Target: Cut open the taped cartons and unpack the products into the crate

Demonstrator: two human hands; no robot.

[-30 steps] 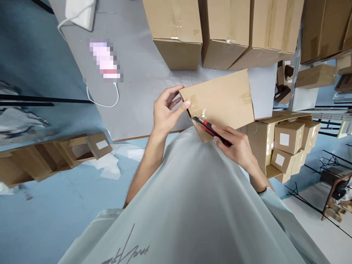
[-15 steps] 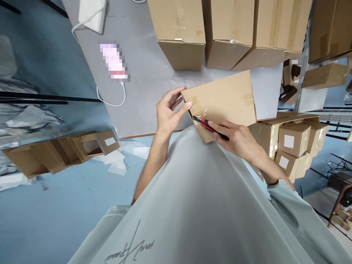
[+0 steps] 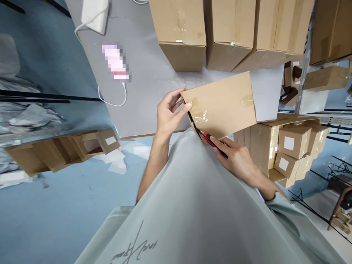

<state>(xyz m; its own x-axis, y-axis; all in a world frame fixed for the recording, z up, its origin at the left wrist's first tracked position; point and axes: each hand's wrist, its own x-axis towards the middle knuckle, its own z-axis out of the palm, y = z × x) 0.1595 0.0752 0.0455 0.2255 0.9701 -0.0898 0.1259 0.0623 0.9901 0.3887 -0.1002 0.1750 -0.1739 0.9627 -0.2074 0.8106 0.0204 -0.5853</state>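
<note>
A taped cardboard box (image 3: 222, 102) lies tilted at the table's front edge, close against my shirt. My left hand (image 3: 172, 110) grips its left end, thumb on the top face and fingers around the far corner. In my right hand (image 3: 233, 156) is a red and black utility knife (image 3: 211, 141), its front end at the seam along the box's near left edge. A dark gap shows along that left end. The blade itself is too small to make out.
Several large taped boxes (image 3: 181, 25) stand along the back of the grey table (image 3: 140, 99). A blurred-out phone (image 3: 115, 62) on a white cable lies at the left, below a white device (image 3: 95, 16). More boxes (image 3: 291, 141) are stacked at the right.
The knife and my right hand have moved down, toward my body, along the box's left end. My left hand keeps its hold on the box.
</note>
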